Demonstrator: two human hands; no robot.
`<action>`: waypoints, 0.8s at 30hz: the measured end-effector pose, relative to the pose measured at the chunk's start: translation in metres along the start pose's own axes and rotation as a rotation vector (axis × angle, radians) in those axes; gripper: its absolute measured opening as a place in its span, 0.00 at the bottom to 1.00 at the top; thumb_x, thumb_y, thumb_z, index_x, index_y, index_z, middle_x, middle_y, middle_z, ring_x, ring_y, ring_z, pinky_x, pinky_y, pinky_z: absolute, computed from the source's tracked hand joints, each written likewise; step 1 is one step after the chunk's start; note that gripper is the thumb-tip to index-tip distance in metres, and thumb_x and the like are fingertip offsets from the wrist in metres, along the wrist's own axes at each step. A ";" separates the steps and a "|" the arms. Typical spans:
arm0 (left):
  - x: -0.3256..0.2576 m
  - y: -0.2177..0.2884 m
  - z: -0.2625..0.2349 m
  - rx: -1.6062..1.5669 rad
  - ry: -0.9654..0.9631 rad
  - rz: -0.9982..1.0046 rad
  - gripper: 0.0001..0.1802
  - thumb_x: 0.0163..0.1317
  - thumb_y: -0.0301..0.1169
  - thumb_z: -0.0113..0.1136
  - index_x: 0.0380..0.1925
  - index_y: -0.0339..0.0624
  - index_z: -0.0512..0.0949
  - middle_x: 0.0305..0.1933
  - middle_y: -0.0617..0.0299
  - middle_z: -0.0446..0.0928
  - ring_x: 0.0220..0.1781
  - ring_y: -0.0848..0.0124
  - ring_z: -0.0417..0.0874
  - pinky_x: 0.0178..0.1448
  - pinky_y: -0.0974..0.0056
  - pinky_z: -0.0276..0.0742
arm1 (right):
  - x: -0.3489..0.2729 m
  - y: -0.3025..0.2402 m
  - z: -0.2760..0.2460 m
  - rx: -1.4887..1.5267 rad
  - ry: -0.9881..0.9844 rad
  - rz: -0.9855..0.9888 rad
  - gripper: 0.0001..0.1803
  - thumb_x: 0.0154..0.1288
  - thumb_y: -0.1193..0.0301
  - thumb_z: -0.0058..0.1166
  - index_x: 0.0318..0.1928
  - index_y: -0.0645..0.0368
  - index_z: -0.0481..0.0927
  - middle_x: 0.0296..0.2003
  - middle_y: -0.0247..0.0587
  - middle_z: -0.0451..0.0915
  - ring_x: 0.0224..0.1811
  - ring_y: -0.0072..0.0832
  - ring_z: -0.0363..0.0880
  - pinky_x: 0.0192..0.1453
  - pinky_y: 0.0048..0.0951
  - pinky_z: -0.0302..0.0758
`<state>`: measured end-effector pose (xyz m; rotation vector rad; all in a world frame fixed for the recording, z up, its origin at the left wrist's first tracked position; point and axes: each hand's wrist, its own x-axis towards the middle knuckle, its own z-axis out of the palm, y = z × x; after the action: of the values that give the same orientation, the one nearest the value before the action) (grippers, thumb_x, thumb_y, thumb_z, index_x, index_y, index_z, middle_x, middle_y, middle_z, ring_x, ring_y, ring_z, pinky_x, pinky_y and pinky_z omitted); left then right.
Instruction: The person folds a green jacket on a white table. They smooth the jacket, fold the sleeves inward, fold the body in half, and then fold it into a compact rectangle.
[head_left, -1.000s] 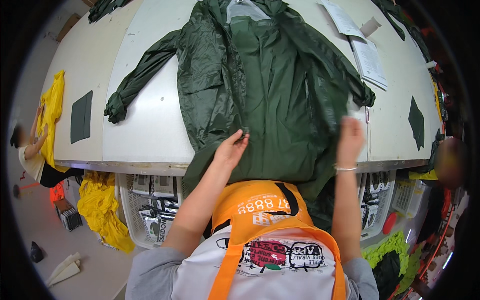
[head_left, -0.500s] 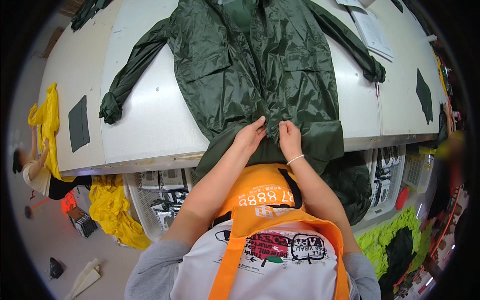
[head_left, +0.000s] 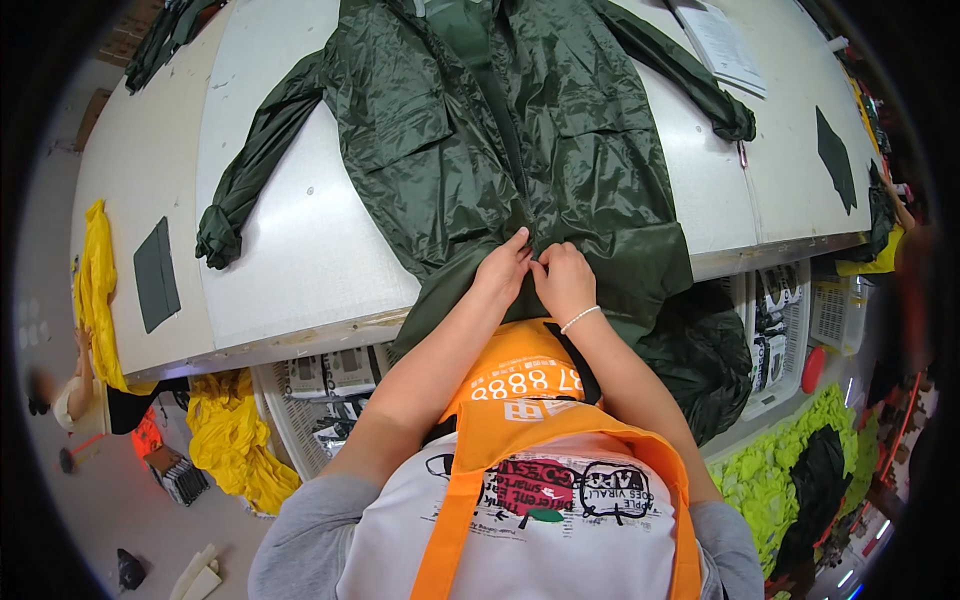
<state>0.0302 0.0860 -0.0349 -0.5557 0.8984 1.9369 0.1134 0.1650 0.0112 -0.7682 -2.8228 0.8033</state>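
A dark green raincoat (head_left: 500, 130) lies spread front-up on the white table (head_left: 300, 250), sleeves stretched out to both sides, its hem hanging over the near edge. My left hand (head_left: 503, 268) and my right hand (head_left: 562, 277) meet at the centre front opening near the hem, fingers pinching the fabric edges together. A bead bracelet circles my right wrist. I wear an orange apron over a printed white shirt.
Papers (head_left: 725, 45) lie at the table's far right; dark fabric patches (head_left: 155, 275) (head_left: 835, 158) lie on both ends. Yellow garments (head_left: 235, 440) hang at the left and below the table, white baskets (head_left: 320, 385) sit under it, and lime fabric (head_left: 790, 460) is heaped at the lower right.
My hands came in from wide apart on the hem to meet at the coat's centre front, and they stay there pinching the opening.
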 end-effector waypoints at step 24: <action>-0.025 0.003 -0.006 0.250 0.000 0.023 0.13 0.62 0.34 0.62 0.42 0.37 0.78 0.45 0.59 0.78 0.48 0.70 0.75 0.56 0.66 0.70 | 0.013 0.026 0.002 1.285 -0.477 0.697 0.04 0.62 0.77 0.55 0.37 0.66 0.76 0.33 0.43 0.82 0.33 0.28 0.83 0.38 0.23 0.80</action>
<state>0.0396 0.0668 -0.0207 -0.3991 1.1312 1.8095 0.1128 0.1897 -0.0041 -1.2956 -1.4962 2.6877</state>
